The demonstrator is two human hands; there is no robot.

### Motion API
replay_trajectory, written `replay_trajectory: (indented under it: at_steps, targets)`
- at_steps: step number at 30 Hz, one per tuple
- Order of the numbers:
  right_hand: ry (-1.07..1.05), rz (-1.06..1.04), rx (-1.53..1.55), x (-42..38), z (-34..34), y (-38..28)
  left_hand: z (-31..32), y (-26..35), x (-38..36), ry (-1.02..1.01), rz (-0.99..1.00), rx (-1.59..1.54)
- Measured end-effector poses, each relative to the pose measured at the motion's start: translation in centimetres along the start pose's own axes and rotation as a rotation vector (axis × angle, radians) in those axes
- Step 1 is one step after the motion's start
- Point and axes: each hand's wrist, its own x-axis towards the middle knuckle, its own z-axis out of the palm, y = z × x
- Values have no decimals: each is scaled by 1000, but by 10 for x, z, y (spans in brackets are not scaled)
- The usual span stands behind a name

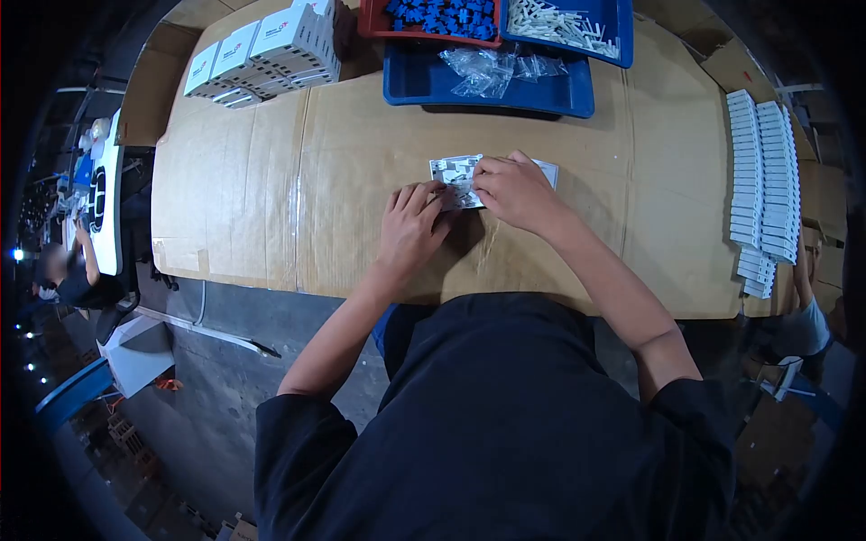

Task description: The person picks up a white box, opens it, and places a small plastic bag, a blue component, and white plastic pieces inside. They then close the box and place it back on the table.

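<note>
A flat white plastic housing (458, 168) with small fittings inside lies on the cardboard-covered table in front of me. My left hand (413, 224) has its fingers curled at the housing's lower left edge, with the fingertips gripping it. Over the middle of the housing, my right hand (516, 191) is closed, thumb and fingertips pinched together and pressed down into it. Whatever sits between those fingertips is hidden. The right end of the housing shows beyond the right hand.
Beyond my hands stand a red tray (370, 22) of blue plastic parts, a blue tray (624, 41) of small white parts, and another blue tray (397, 90) with transparent plastic bags. White units are stacked at back left (271, 54) and along the right (760, 180). People work at both sides.
</note>
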Motion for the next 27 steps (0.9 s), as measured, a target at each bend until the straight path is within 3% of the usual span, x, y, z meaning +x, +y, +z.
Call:
replay_trajectory:
  at_steps: [10, 15, 20, 26, 27]
  targets:
    - [-74, -37, -5, 9, -14, -3, -1, 1, 1, 22, -32, -44]
    - [-184, 90, 284, 46, -42, 29, -1, 0, 0, 17, -56, -63]
    - [306, 171, 162, 128, -88, 75, -6, 3, 3, 43, -99, -136]
    - [473, 133, -284, 212, -96, 124, -5, 1, 3, -34, -223, -91]
    - [392, 176, -272, 220, -99, 126, -10, 6, 6, -26, -233, -93]
